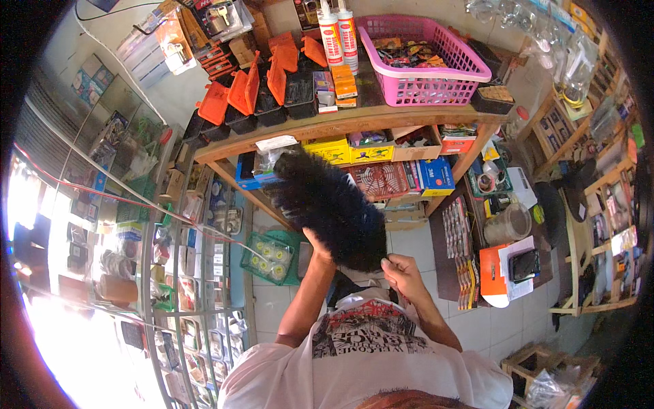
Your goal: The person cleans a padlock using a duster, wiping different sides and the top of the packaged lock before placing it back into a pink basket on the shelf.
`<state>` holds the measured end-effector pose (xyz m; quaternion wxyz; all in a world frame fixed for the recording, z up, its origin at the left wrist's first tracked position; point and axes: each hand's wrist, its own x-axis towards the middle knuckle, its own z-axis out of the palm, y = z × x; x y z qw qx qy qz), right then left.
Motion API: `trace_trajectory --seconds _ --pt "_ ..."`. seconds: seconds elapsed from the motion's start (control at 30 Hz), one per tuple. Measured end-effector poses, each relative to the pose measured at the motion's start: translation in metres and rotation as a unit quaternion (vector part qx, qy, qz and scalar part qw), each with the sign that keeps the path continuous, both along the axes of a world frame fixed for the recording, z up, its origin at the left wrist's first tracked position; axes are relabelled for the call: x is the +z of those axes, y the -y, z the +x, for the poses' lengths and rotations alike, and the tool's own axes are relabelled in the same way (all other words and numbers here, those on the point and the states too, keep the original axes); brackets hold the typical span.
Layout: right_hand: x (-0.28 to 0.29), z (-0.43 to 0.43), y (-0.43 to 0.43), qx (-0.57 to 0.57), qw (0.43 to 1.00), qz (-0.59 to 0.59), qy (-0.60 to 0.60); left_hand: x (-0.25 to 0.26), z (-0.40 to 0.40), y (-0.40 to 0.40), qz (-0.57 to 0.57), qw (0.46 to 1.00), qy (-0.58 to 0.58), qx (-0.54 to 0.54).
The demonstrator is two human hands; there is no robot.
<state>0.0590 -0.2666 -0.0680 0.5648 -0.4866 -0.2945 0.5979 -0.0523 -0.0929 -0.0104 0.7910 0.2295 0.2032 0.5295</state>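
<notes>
A large black bristly duster or brush head [327, 204] is held up in front of my chest, running from upper left to lower right. My left hand [319, 248] supports it from its lower left side, the fingers mostly hidden behind the dark bristles. At its lower right end, my right hand [398, 273] has thumb and fingers pinched together at the edge of the bristles. Beyond it stands a wooden shelf [357, 115] with yellow boxes [327, 151] and a red plastic basket [380, 180] on its lower levels.
On the shelf top are a pink basket [434, 82], silicone sealant tubes [332, 38] and black bins with orange lids [212, 105]. Glass display shelving [176, 245] lines the left. A green basket [265, 258] is at lower left; an orange box [493, 276] lies on the dark right-hand table.
</notes>
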Motion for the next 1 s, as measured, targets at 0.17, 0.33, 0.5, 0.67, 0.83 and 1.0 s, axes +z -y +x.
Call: trace_trajectory --seconds 0.17,0.33,0.5,0.67,0.83,1.0 --pt "0.000 -0.002 0.006 -0.019 0.993 0.020 0.117 0.001 -0.002 -0.013 0.052 0.997 -0.002 0.051" --pt "-0.018 0.003 0.023 -0.058 0.985 0.015 0.160 0.018 -0.012 -0.016 -0.018 0.995 0.096 -0.032" --pt "-0.018 0.002 0.028 -0.083 0.988 -0.042 0.124 0.018 -0.014 -0.019 -0.004 0.988 0.149 -0.032" --pt "-0.023 0.008 0.034 -0.028 0.985 -0.027 0.166 0.021 -0.019 -0.022 -0.032 0.995 0.094 -0.020" --pt "-0.041 0.012 0.045 0.013 0.985 0.003 0.174 0.008 -0.027 -0.037 0.097 0.969 0.193 -0.121" --pt "-0.028 0.007 0.041 -0.026 0.987 -0.026 0.154 0.012 -0.016 -0.027 -0.043 0.993 0.106 -0.034"
